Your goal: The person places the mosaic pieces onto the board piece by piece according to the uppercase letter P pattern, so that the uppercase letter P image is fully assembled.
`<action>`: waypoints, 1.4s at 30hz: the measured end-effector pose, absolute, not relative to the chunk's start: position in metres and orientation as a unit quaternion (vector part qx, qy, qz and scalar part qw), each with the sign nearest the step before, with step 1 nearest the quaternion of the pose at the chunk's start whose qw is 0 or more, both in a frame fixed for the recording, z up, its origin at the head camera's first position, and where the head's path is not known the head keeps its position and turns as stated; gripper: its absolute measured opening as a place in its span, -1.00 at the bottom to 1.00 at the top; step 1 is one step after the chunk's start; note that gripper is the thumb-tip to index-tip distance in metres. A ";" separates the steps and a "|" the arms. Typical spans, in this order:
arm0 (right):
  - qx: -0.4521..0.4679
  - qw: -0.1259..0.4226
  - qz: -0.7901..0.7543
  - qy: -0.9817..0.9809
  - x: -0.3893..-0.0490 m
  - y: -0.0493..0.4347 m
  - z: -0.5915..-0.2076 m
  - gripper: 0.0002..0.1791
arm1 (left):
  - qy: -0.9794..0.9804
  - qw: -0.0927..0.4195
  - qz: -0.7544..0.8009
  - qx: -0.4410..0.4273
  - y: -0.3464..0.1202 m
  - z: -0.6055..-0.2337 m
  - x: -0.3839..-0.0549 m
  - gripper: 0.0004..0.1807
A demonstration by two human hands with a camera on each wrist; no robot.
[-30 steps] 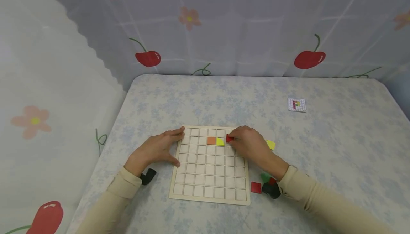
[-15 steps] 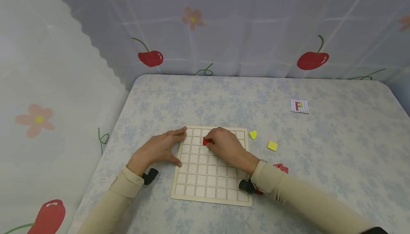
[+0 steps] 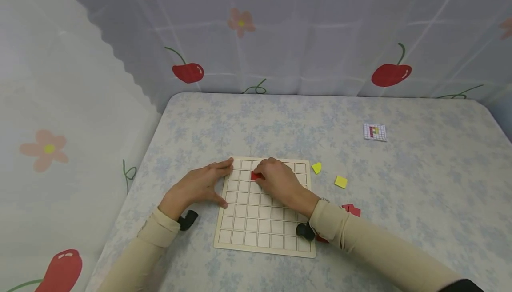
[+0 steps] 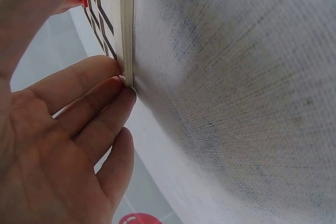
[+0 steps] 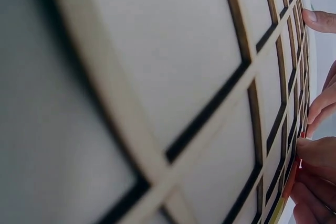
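In the head view, my left hand (image 3: 198, 190) rests along the left edge of a pale wooden grid board (image 3: 264, 253), thumb and fingers spread. The left wrist view shows its fingertips (image 4: 127, 98) touching the board's side. My right hand (image 3: 280, 183) pinches a small red square tile (image 3: 254, 176) at the second row of cells from the far edge, left of the board's middle. From the right wrist view, an orange tile (image 5: 289, 181) and a yellow tile (image 5: 276, 211) lie in cells beside the red one. The right hand hides both in the head view.
Right of the board lie a yellow rounded piece (image 3: 316, 168), a yellow square (image 3: 341, 182) and red pieces (image 3: 351, 210). Another red tile (image 3: 322, 239) is partly covered by the right wrist. A small printed pattern card (image 3: 374, 132) lies at the back right.
My right hand has carried the red tile leftward across the board, from right of the yellow tile to left of the orange one. The left hand keeps its place at the board's edge.
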State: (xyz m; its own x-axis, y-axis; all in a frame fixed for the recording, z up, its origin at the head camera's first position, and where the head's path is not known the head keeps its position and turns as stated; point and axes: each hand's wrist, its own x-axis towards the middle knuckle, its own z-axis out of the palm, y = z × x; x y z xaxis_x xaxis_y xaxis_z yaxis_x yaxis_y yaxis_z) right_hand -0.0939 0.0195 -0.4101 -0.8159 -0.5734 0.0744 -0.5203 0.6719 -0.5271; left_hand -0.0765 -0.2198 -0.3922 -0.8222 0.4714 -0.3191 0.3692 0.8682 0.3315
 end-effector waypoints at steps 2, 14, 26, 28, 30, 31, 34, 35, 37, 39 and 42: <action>-0.300 0.050 -0.269 0.914 -0.094 0.019 -0.410 -0.83 | 0.946 0.199 0.128 0.221 -0.220 -0.393 -0.077 0.14; -0.297 0.041 -0.263 0.917 -0.093 0.023 -0.408 -0.80 | 0.947 0.189 0.127 0.227 -0.220 -0.394 -0.076 0.14; -0.278 0.026 -0.273 0.921 -0.080 0.049 -0.402 -0.81 | 0.946 0.193 0.126 0.226 -0.220 -0.393 -0.076 0.14; -0.269 0.031 -0.275 0.923 -0.076 0.058 -0.402 -0.76 | 0.946 0.194 0.124 0.227 -0.221 -0.393 -0.076 0.14; -0.260 0.032 -0.281 0.923 -0.073 0.068 -0.402 -0.75 | 0.946 0.196 0.121 0.228 -0.221 -0.392 -0.075 0.14; -0.255 0.031 -0.282 0.924 -0.071 0.073 -0.402 -0.74 | 0.946 0.195 0.119 0.229 -0.220 -0.392 -0.075 0.14; -0.236 0.026 -0.289 0.928 -0.066 0.089 -0.402 -0.72 | 0.947 0.192 0.115 0.231 -0.220 -0.390 -0.076 0.14; -0.231 0.024 -0.288 0.929 -0.064 0.094 -0.402 -0.72 | 0.947 0.190 0.114 0.231 -0.220 -0.390 -0.076 0.14; -0.220 0.021 -0.282 0.934 -0.060 0.105 -0.402 -0.72 | 0.947 0.188 0.113 0.233 -0.220 -0.390 -0.077 0.14; -0.211 0.021 -0.279 0.937 -0.056 0.116 -0.402 -0.73 | 0.947 0.189 0.114 0.234 -0.220 -0.391 -0.077 0.15; -0.195 0.023 -0.273 0.942 -0.050 0.133 -0.403 -0.72 | 0.946 0.191 0.115 0.234 -0.220 -0.393 -0.076 0.15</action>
